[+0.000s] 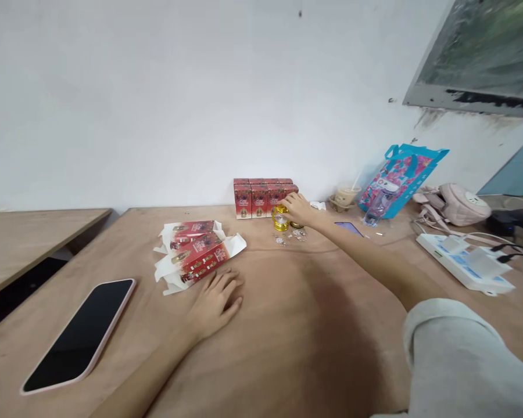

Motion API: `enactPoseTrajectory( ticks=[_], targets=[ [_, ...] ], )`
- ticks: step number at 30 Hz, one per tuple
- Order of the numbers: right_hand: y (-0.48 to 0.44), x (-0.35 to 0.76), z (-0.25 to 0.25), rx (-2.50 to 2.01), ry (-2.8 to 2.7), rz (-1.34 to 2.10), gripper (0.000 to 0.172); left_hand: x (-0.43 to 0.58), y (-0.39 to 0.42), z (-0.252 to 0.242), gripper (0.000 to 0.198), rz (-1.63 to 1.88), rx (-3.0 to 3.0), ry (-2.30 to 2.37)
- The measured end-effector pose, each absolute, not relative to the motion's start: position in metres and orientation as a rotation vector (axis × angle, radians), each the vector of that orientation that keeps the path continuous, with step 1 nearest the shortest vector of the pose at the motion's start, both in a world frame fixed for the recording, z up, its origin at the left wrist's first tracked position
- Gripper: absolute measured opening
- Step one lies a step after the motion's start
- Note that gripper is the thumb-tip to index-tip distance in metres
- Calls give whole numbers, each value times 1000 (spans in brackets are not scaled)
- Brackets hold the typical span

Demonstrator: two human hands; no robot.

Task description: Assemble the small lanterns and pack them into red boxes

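Observation:
My right hand (299,209) reaches to the back of the table with its fingers closed round the top of a small gold lantern (280,223). The lantern stands upright in front of two rows of red printed boxes (260,201). Small clear pieces with printed patterns (299,234) lie beside it, and another gold item is partly hidden under my hand. Palm down on the wood, my left hand (215,300) rests with its fingers apart and holds nothing. Just beyond its fingertips lie unfolded red boxes (204,258) with their white flaps open.
A phone with a pink edge (81,334) lies at the left. At the right are a drink cup (347,196), a blue floral bag (398,180), a clear bottle (380,206), a pink bag (459,204) and a white power strip (464,264) with cables. A white wall stands behind.

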State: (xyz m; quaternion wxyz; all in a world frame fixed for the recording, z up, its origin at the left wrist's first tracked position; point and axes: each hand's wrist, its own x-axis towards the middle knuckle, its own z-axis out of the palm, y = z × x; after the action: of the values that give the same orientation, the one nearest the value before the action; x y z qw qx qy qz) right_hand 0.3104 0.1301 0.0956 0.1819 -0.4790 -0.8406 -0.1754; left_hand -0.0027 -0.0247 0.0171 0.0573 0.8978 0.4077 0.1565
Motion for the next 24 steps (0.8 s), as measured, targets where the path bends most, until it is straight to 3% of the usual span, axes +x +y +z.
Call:
enactPoseTrajectory(
  ticks=[5,9,14,17,20,24],
  targets=[
    [101,279,92,-1209,-2278,-377,24,-6,-23,14,51,681,2414,1175],
    [53,231,86,-833,-2102,244,23,-4,-17,9,71,933,2047,1181],
    [8,199,82,-619,-2155,561,25,5,-12,12,59,1017,1824,1191],
    [14,217,73,-726,-2132,554,30,11,-11,17,53,941,1798,1214],
    [37,250,54,-1243,-1994,236,21,18,-3,18,54,953,1720,1242],
    [64,283,27,-1448,-1934,67,24,32,27,13,51,948,1677,1161]
  ],
)
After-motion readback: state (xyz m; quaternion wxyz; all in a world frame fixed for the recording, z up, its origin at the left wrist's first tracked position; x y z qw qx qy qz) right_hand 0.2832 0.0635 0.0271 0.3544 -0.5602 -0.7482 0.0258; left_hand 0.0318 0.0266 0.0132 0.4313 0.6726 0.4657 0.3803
